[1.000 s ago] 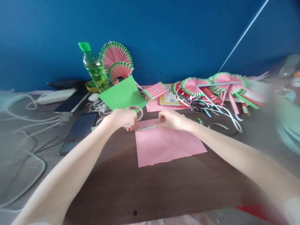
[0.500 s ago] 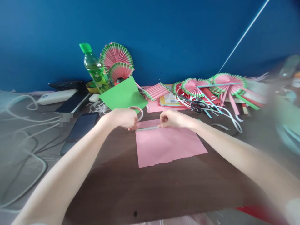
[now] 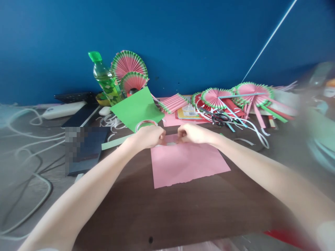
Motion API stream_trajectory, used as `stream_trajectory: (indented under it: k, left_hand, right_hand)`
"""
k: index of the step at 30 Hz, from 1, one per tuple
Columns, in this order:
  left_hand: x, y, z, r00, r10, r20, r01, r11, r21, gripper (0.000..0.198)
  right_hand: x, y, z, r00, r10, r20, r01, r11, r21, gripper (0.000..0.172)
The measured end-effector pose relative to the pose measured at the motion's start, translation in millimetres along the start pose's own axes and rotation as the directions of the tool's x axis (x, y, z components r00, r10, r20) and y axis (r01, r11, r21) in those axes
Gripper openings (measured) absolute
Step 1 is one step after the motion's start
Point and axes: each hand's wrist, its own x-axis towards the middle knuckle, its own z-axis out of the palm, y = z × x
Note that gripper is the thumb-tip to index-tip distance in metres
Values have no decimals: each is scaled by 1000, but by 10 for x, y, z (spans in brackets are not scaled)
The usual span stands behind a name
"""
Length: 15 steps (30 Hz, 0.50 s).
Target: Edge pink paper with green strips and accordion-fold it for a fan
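Observation:
A pink paper sheet (image 3: 185, 164) lies flat on the dark wooden table (image 3: 162, 212). My left hand (image 3: 149, 136) and my right hand (image 3: 192, 133) are both closed at the sheet's far edge, pinching a thin whitish strip (image 3: 170, 143) that runs between them along that edge. The hands are close together, a short gap apart. A roll of tape (image 3: 146, 124) lies just behind my left hand, partly on a green paper sheet (image 3: 136, 108). A light green strip (image 3: 115, 142) sticks out to the left of my left hand.
A green bottle (image 3: 104, 78) and pleated pink-and-green paper fans (image 3: 128, 68) stand at the blue wall. More fans (image 3: 235, 96), black scissors (image 3: 218, 118) and paper strips clutter the right. A dark phone (image 3: 87, 148) and white cables (image 3: 28, 139) lie on the left.
My left hand has slid right along the sheet's far edge towards my right hand, shortening the visible strip. The tape roll and a green strip now show behind and beside it.

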Motion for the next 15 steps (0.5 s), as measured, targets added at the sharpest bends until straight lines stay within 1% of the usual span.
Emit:
stream_trajectory:
  k: [4,5,6,8,9,10,11,13,14,15]
  left_hand:
    - [-54,-29,-112,997,-18,72,19,1000,-18,16]
    - [-74,-39,-149,997,-21,71,24,999,-43,16]
    - [-94,-52,-186,998,-32,45,35,997,-73,15]
    - [-130,-89,-252,994,-110,-27,106,987,-119,17]
    - [-142,-114,-275,987,-152,-44,146,981,-129,18]
    - [-149,-144,-289,983,-179,-37,173,977,-125,20]
    - [-152,-176,-293,983,-183,-5,181,977,-110,20]
    - [-145,-244,-279,987,-125,102,132,989,-70,16]
    - [-140,-273,-267,987,-84,138,93,994,-62,12]
    - [-136,-294,-256,988,-49,147,58,996,-62,9]
  right_hand:
    - [6,10,1,1000,-10,-2,10,1000,-2,17]
    - [5,10,1,1000,-12,-6,12,1000,-9,18]
    - [4,9,1,1000,-12,-8,12,1000,-17,19]
    - [-4,4,1,1000,-17,-12,17,999,-29,21]
    - [-9,-1,4,1000,-26,-15,25,999,-30,21]
    - [-13,-7,9,999,-38,-24,37,999,-28,20]
    - [-17,-13,17,998,-49,-39,48,998,-27,18]
    - [-19,-27,45,995,-58,-77,56,998,-36,16]
    - [-18,-34,63,994,-62,-95,58,997,-42,15]
    - [-15,-40,82,992,-70,-109,66,997,-42,15]
